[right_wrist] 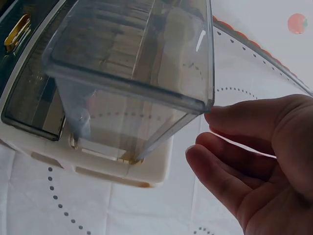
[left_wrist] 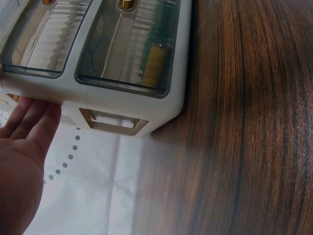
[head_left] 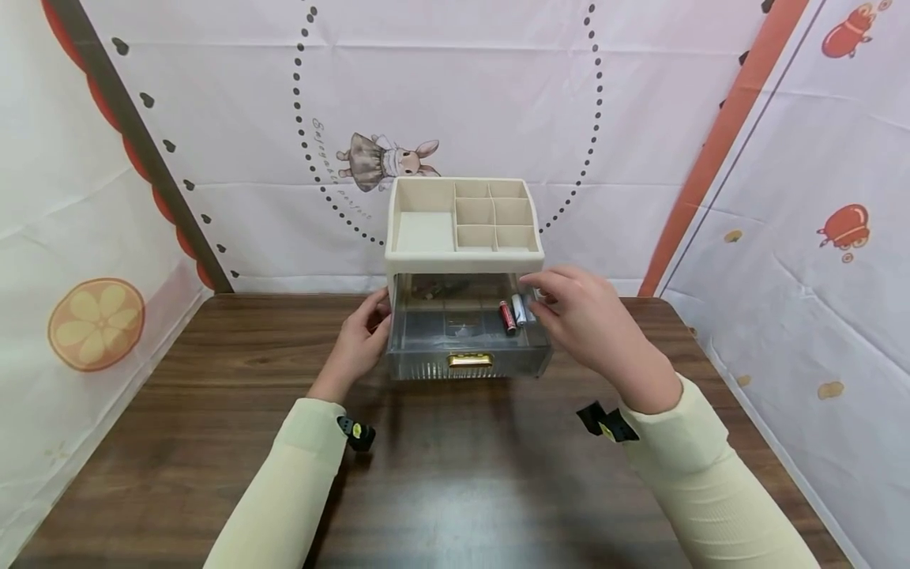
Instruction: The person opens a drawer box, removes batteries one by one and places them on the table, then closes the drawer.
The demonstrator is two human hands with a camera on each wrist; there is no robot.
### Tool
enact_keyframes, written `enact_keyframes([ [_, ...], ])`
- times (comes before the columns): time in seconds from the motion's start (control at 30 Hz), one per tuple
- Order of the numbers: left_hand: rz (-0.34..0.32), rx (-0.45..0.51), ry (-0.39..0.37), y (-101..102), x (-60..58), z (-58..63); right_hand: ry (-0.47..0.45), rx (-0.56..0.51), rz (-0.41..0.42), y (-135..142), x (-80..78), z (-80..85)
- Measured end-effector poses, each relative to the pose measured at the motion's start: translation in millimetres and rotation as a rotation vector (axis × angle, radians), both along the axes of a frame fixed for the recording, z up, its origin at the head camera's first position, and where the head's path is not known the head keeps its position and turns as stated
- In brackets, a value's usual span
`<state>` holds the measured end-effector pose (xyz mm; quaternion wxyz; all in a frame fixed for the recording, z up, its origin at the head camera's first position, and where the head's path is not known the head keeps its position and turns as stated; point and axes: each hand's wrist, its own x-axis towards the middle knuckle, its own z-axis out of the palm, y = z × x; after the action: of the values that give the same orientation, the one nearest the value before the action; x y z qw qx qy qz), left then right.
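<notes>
Head view shows the box (head_left: pixel 464 258) near the far edge of the bench (head_left: pixel 455 490), batteries (head_left: pixel 507 318) inside its pulled-out drawer (head_left: pixel 423 365); with the left hand (head_left: pixel 361 336) uncurled against its side and the right hand (head_left: pixel 588 320), fingers parted, beside the drawer, gentle level handling should stop rolling.

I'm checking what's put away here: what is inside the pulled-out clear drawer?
Inside the drawer, a red battery and a white battery lie close together toward the right. Farther back is too dim to make out, and the beige top tray hides its rear end.
</notes>
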<state>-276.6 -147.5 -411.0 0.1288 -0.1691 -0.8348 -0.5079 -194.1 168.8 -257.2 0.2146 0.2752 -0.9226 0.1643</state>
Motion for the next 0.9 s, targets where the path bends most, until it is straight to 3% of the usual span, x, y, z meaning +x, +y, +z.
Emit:
enact_keyframes([
  [0.23,0.008,-0.024,-0.017,6.3,17.5,19.2,-0.050,-0.005,0.048,-8.0,-5.9,2.3],
  [0.53,0.003,-0.015,0.028,-0.5,2.8,3.7,-0.088,0.038,0.055,-17.2,-17.4,6.7],
  [0.9,0.009,-0.026,0.014,-1.1,5.5,-4.0,-0.105,0.154,0.029,-27.0,-21.3,2.2],
])
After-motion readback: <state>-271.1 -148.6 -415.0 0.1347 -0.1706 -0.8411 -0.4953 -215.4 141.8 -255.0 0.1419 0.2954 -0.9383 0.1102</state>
